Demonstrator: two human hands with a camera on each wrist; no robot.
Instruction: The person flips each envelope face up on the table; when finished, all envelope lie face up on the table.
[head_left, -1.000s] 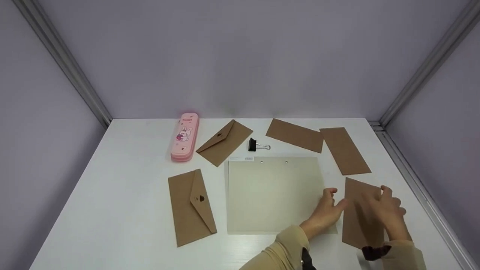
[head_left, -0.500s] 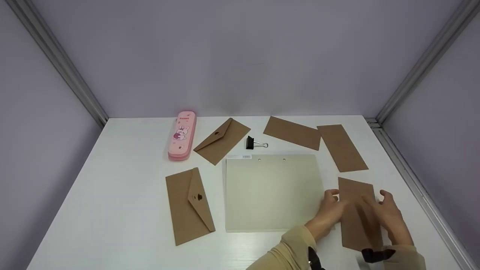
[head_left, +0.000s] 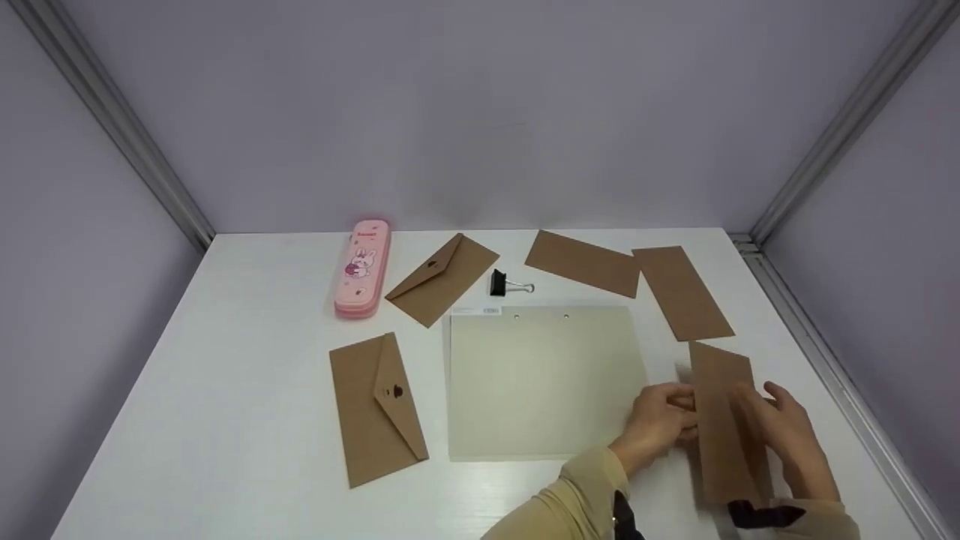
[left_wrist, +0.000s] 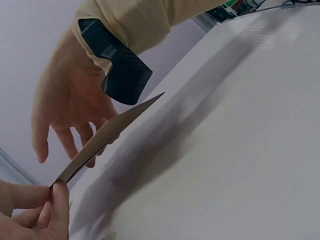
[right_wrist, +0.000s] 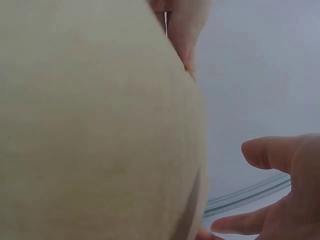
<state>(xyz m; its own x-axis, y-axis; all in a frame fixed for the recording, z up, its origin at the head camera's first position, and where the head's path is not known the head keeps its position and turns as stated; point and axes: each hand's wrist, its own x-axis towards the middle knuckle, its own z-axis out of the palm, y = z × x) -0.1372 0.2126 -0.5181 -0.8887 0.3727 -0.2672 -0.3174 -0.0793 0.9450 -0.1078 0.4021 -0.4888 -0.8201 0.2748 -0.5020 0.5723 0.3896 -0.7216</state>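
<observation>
At the right of the head view, a brown kraft paper envelope [head_left: 720, 427] is tilted off the white table. My left hand [head_left: 660, 420] pinches its left edge between thumb and fingers. In the left wrist view the envelope [left_wrist: 112, 132] shows nearly edge-on, with its shadow on the tabletop below. My right hand [head_left: 787, 435] is at its right side, fingers spread and fairly straight, some of them hidden by the envelope in the left wrist view. The right wrist view has the envelope [right_wrist: 100, 120] filling its left part, with the right thumb [right_wrist: 270, 152] apart from it.
Left of my hands lies a pale grey-green folder or board [head_left: 544, 382] with two small holes. A black binder clip [head_left: 499, 283] sits behind it. Two blank-side envelopes [head_left: 581, 264] lie back right. Two flap-side envelopes [head_left: 379, 412] and a pink pencil case [head_left: 364, 268] are leftward.
The left hand has moved right onto the envelope's left edge and taken hold of it. That envelope has come up and tilted, its left side raised. The right hand stays beside it.
</observation>
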